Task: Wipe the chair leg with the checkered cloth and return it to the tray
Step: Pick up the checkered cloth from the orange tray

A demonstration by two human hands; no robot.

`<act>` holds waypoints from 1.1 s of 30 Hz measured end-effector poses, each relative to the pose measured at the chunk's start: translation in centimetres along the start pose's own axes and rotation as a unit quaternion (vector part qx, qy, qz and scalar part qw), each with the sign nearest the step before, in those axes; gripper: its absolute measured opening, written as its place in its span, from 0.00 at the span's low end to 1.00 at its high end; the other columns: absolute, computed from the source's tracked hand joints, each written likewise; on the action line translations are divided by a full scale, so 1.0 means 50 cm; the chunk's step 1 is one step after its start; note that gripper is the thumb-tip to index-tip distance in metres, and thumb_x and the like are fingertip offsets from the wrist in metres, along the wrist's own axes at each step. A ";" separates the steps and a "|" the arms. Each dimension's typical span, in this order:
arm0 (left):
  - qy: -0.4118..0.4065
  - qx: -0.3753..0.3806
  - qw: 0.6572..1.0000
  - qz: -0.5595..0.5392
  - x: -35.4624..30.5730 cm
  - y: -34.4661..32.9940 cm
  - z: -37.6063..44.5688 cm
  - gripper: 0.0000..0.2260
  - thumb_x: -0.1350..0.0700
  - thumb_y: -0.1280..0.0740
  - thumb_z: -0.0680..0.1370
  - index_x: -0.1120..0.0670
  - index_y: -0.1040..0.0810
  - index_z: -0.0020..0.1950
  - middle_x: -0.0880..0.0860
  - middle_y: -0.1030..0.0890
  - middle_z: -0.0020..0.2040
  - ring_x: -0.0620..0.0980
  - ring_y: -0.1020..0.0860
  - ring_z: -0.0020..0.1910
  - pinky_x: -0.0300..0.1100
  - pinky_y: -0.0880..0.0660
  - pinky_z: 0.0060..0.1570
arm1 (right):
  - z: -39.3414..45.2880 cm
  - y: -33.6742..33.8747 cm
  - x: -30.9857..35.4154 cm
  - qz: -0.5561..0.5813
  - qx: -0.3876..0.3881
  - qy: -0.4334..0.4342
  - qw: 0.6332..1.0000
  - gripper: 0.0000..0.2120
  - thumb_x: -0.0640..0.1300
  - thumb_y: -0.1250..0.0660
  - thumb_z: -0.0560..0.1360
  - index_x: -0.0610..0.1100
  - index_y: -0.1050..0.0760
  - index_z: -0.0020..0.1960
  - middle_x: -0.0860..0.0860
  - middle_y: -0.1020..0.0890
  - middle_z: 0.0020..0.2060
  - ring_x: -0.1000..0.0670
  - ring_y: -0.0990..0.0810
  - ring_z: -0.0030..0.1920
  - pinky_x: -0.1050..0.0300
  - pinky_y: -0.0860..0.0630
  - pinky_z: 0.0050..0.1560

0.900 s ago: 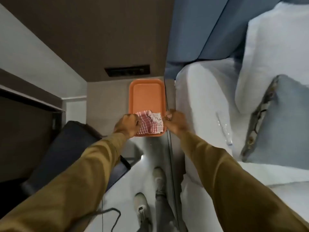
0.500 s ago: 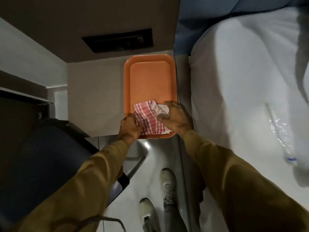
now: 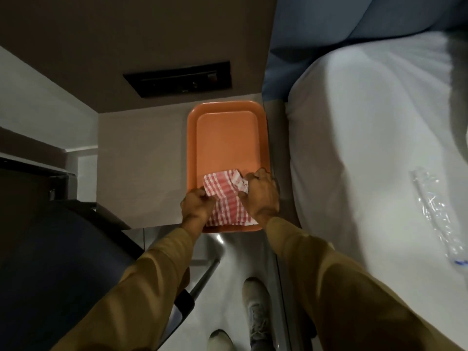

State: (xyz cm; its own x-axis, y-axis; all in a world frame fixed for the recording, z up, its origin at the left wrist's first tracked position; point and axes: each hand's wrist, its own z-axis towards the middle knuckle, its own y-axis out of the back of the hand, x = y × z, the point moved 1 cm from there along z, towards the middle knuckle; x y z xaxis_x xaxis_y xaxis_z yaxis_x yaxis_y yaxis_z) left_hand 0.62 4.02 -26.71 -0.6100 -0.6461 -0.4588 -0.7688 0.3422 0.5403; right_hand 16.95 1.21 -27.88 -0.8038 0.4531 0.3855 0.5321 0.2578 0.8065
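1. Both hands are on the checkered cloth (image 3: 226,196), which lies bunched in the near end of the orange tray (image 3: 228,138). The left hand (image 3: 196,207) is clenched on the cloth's left edge; the right hand (image 3: 262,195) presses down on its right side with fingers (image 3: 249,177) curled into the folds.
2. Judged from this alone, the step could be either picking the cloth up to start wiping or setting it down at the finish; the pictures do not settle which. If it is the start, the next move calls for gathering the loose fabric into one hand so nothing trails, then lifting it clear of the tray's low rim.
3. Beyond the fingers the tray floor is bare, so there is room to slide or refold the cloth forward.
4. Just right of the right hand's fingers the tray rim runs close beside the bed (image 3: 367,148); little room there.
5. Left of the left hand's fingers the desk (image 3: 141,168) is open.
6. The near edge of the tray sits at the desk edge, under the wrists. Below and left of it, a metal chair leg (image 3: 202,279) slants toward the floor under the dark chair (image 3: 63,274), with the person's shoes (image 3: 254,300) near it.
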 end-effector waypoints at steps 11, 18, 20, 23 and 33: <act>-0.081 -0.003 0.988 -0.130 -0.019 0.165 -0.149 0.12 0.54 0.34 0.85 0.59 0.20 0.65 0.59 0.14 0.62 0.62 0.15 0.61 0.52 0.18 0.61 | -0.143 0.142 0.067 0.361 0.070 -0.002 0.930 0.20 0.47 0.28 0.81 0.49 0.30 0.70 0.49 0.20 0.69 0.44 0.19 0.69 0.57 0.20 0.62; -0.164 0.056 0.973 -0.154 -0.023 0.286 -0.335 0.12 0.57 0.34 0.85 0.61 0.17 0.65 0.58 0.13 0.58 0.57 0.15 0.55 0.48 0.18 0.58 | -0.364 0.242 0.112 0.586 0.124 0.031 0.800 0.14 0.45 0.28 0.81 0.55 0.17 0.65 0.52 0.11 0.61 0.51 0.10 0.58 0.61 0.14 0.49; -0.180 0.075 0.968 -0.159 -0.007 0.314 -0.396 0.09 0.58 0.34 0.85 0.59 0.17 0.63 0.55 0.13 0.54 0.53 0.15 0.51 0.39 0.17 0.46 | -0.437 0.250 0.118 0.627 0.152 0.034 0.763 0.16 0.47 0.27 0.81 0.50 0.18 0.69 0.49 0.12 0.62 0.47 0.11 0.61 0.59 0.14 0.52; -0.197 0.105 0.961 -0.165 0.022 0.340 -0.480 0.10 0.59 0.33 0.85 0.59 0.17 0.64 0.54 0.13 0.54 0.51 0.15 0.50 0.37 0.16 0.44 | -0.535 0.249 0.128 0.654 0.184 0.019 0.734 0.20 0.51 0.25 0.79 0.48 0.20 0.70 0.47 0.12 0.64 0.45 0.12 0.62 0.58 0.14 0.54; -0.298 0.131 0.945 0.027 0.178 0.381 -0.664 0.12 0.59 0.34 0.85 0.56 0.16 0.67 0.52 0.13 0.59 0.51 0.16 0.61 0.42 0.20 0.63 | -0.807 0.164 0.145 0.610 0.165 -0.075 0.771 0.16 0.57 0.24 0.74 0.54 0.14 0.60 0.51 0.10 0.58 0.48 0.09 0.57 0.51 0.15 0.54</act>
State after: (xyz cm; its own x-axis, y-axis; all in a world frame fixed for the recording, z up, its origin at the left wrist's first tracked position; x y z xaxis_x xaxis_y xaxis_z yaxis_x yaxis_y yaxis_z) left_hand -13.08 -17.87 2.92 -0.5901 -0.1492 -0.7934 -0.7064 0.5713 0.4179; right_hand 4.74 -27.84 -0.39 0.3754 0.6176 0.6912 0.9269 -0.2473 -0.2824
